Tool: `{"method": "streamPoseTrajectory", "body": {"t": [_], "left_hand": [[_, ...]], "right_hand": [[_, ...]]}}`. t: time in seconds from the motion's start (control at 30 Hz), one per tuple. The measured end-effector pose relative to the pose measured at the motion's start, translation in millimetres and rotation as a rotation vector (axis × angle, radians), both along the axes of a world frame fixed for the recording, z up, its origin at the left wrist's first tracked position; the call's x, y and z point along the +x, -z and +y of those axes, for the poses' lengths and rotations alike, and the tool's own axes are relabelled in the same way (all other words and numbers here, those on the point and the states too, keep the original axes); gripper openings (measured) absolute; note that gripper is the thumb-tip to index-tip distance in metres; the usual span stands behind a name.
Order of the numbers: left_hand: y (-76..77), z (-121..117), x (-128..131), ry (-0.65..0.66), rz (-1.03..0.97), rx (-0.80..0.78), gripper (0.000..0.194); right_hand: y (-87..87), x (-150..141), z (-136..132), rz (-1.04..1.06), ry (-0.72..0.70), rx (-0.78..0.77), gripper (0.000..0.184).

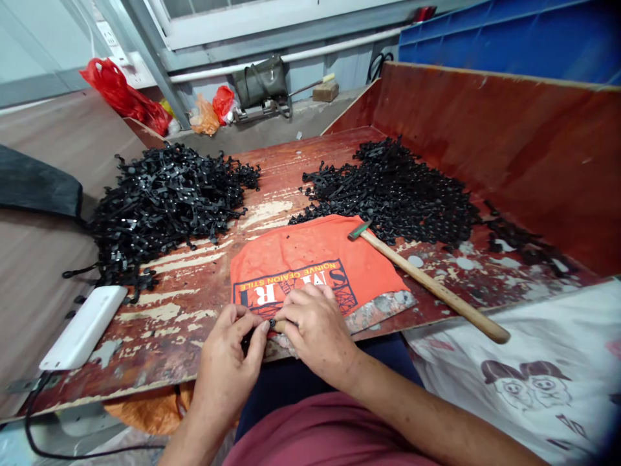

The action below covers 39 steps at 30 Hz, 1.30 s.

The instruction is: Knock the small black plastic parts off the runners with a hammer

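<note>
Head cam: I see L hand (228, 349) + R hand (317, 330) pinching sm. blk part (272, 322) btwn them, nr. orange cloth (286, 249); long axis unclear.

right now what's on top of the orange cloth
The hammer's green head and a dark speck. The left hand and right hand cover parts of its near edge; what's there is hidden.

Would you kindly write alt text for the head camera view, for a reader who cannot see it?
Two bare hands, left and right, pinch a small dark part over an orange cloth. A hammer lies to the right; two heaps of black parts, left and right, cover much of the worn red bench.
</note>
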State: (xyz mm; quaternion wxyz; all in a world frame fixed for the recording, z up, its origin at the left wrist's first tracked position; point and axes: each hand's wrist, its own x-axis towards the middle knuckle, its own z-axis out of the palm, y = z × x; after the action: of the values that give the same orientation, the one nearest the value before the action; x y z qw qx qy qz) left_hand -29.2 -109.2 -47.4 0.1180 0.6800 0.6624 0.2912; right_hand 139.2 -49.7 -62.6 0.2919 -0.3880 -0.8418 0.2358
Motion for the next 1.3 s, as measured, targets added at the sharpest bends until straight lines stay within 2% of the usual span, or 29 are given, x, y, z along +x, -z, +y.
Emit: {"method": "streamPoseTrajectory", "body": {"t": [0.1, 0.2, 0.3, 0.43, 0.7, 0.93, 1.1, 1.23, 1.3], "left_hand": [[-0.4, 0.2, -1.3, 0.015, 0.032, -0.014, 0.021], [-0.5, 0.1, -0.3, 0.023, 0.059, -0.010, 0.021], [-0.1, -0.7, 1.7, 0.022, 0.084, 0.016, 0.020], [0.9, -2.4, 0.9, 0.014, 0.073, 0.006, 0.020], [-3.6, -3.8, -1.6, 0.038, 0.050, -0.004, 0.021], [-3.5, -5.8, -3.9, 0.056, 0.006, -0.056, 0.021], [1.6, -10.1, -1.6, -0.002, -0.065, 0.018, 0.021], [2.6, -11.4, -3.2, -0.078, -0.137, 0.020, 0.022], [1.9, -12.3, -3.7, -0.074, -0.143, 0.014, 0.021]], "right_hand": [[1.2, 1.1, -0.5, 0.003, 0.000, 0.009, 0.007], [3.0, 2.5, -3.1, 0.053, -0.004, 0.040, 0.022], [3.5, 2.3, -5.3, 0.027, -0.041, 0.095, 0.011], [0.5, -0.2, -3.9, -0.074, -0.032, 0.117, 0.006], [0.0, -0.8, -2.4, -0.037, -0.038, 0.014, 0.011], [-0.4, 0.8, -9.3, -0.052, -0.064, 0.094, 0.006], [-1.2, -0.3, -10.8, -0.030, -0.026, 0.066, 0.006], [0.5, -0.1, -10.6, -0.021, -0.019, 0.059, 0.006], [1.5, 0.2, -10.5, -0.023, -0.017, 0.056, 0.007]]}}
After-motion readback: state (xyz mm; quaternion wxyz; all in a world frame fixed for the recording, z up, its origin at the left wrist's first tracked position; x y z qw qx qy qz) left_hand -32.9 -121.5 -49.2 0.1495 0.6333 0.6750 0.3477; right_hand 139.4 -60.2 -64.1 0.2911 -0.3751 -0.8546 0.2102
